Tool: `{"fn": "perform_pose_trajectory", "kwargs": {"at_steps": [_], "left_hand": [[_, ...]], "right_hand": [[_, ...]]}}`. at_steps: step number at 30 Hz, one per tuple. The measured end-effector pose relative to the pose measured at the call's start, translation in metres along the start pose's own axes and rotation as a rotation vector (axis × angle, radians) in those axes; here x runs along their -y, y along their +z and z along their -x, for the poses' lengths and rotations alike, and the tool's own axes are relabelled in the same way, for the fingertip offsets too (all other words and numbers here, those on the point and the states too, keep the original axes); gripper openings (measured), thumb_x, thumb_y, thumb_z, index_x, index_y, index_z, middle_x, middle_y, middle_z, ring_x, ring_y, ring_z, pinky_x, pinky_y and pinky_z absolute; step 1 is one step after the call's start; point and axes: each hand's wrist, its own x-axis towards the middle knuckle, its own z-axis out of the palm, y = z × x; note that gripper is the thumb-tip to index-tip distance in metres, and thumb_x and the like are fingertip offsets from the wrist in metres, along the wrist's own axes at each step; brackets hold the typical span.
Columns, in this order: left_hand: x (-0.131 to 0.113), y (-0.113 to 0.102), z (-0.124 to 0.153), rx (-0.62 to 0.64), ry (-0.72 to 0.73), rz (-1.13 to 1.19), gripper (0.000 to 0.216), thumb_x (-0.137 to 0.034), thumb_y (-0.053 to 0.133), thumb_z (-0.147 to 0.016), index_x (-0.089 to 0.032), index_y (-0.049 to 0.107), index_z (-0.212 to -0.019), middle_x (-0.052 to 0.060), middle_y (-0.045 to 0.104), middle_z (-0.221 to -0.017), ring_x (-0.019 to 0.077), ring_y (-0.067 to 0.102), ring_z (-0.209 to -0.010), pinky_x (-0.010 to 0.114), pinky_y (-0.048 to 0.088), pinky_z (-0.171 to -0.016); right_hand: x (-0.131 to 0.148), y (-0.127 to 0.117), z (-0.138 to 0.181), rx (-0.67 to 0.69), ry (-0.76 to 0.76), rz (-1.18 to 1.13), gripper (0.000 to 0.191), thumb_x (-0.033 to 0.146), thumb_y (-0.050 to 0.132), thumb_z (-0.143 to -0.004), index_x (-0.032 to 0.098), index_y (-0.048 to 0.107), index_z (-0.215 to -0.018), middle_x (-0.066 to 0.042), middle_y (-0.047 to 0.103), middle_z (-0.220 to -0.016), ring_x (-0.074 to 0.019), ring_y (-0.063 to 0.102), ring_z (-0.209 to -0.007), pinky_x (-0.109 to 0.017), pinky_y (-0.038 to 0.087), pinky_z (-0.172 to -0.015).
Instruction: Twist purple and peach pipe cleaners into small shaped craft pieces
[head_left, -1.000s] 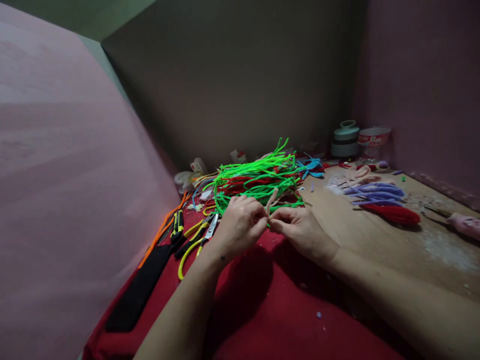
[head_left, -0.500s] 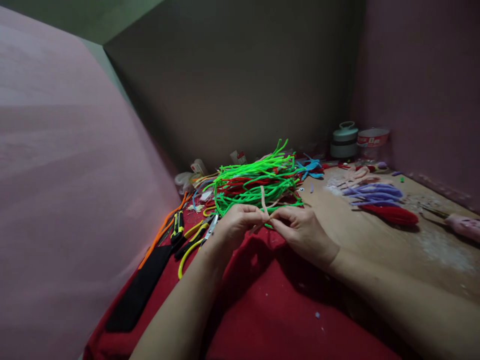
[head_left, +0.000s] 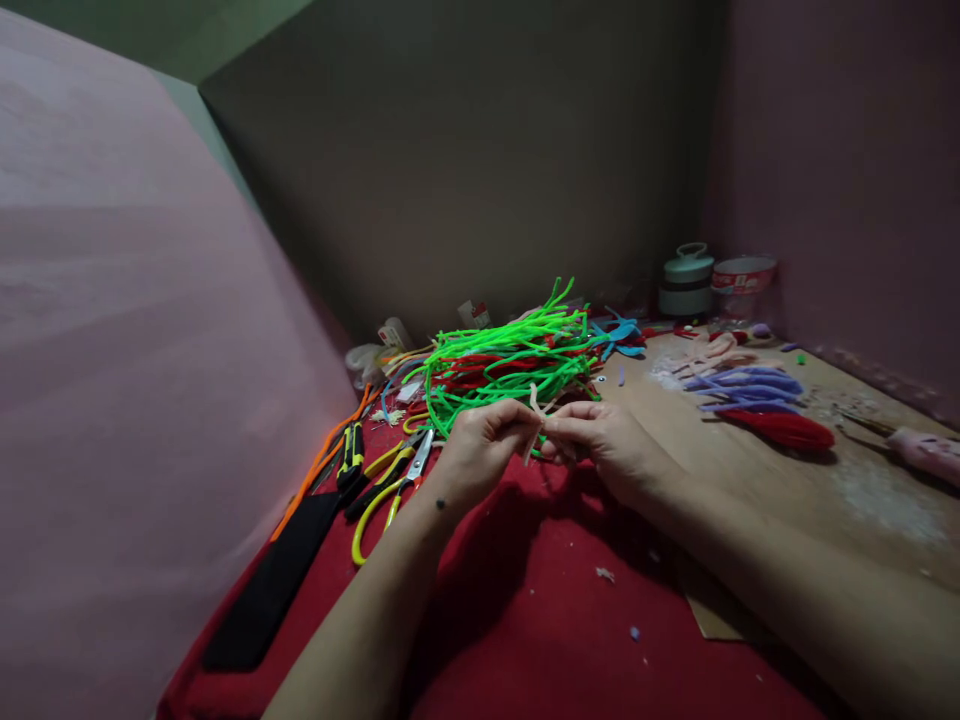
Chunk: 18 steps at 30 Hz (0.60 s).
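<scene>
Both hands meet over the middle of the bench, fingertips pinched together on one short pink stem. The left hand grips it from the left, thumb and forefinger closed on the fuzzy wire. The right hand clamps it from the other side, fingers curled. The stem's ends cross and stick up between the two hands, held just above the red cloth that covers the bench's near left part.

Just behind the hands, toward the far edge, lies a tangled green pile of similar stems, with red ones beneath. Blue pieces lie at the pile's right.

Left of the hands, on the cloth, sit yellow-handled scissors and a yellow-and-black knife, with orange stems running along the left edge. A flat black case lies nearer the left front corner.

Bare wood shows to the right. Purple pieces and a red piece lie there, well apart from the hands. A lidded jar and a tub stand in the far right corner. A pink object lies at the right edge, too dim to identify.
</scene>
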Motion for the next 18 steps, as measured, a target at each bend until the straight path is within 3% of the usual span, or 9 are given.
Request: {"fn": "perform_pose_trajectory", "kwargs": {"at_steps": [7, 11, 18], "left_hand": [[0.011, -0.007, -0.003, 0.045, 0.048, 0.204, 0.016, -0.026, 0.061, -0.074, -0.015, 0.065, -0.085, 0.003, 0.063, -0.077, 0.0125, 0.057, -0.068, 0.023, 0.045, -0.066], [0.007, -0.012, -0.002, 0.067, 0.123, 0.009, 0.013, -0.027, 0.061, -0.075, -0.015, 0.067, -0.074, 0.003, 0.059, -0.072, 0.0117, 0.054, -0.067, 0.022, 0.044, -0.065], [0.001, -0.022, 0.0, 0.142, 0.2, -0.182, 0.017, -0.03, 0.056, -0.078, -0.016, 0.065, -0.072, 0.005, 0.055, -0.083, 0.0119, 0.052, -0.071, 0.022, 0.043, -0.066]], "right_hand": [[-0.002, -0.003, -0.002, 0.136, 0.019, -0.107, 0.011, 0.023, 0.064, -0.063, 0.013, 0.06, -0.061, -0.002, 0.063, -0.053, -0.0075, 0.046, -0.043, -0.023, 0.036, -0.048], [-0.002, -0.001, 0.001, 0.2, -0.005, -0.056, 0.009, 0.02, 0.061, -0.064, 0.013, 0.06, -0.06, -0.003, 0.062, -0.054, -0.0074, 0.045, -0.044, -0.023, 0.036, -0.049], [0.006, 0.002, 0.007, 0.24, -0.046, 0.094, 0.011, 0.019, 0.058, -0.065, 0.013, 0.059, -0.056, -0.002, 0.061, -0.053, -0.008, 0.044, -0.046, -0.024, 0.035, -0.05]]}}
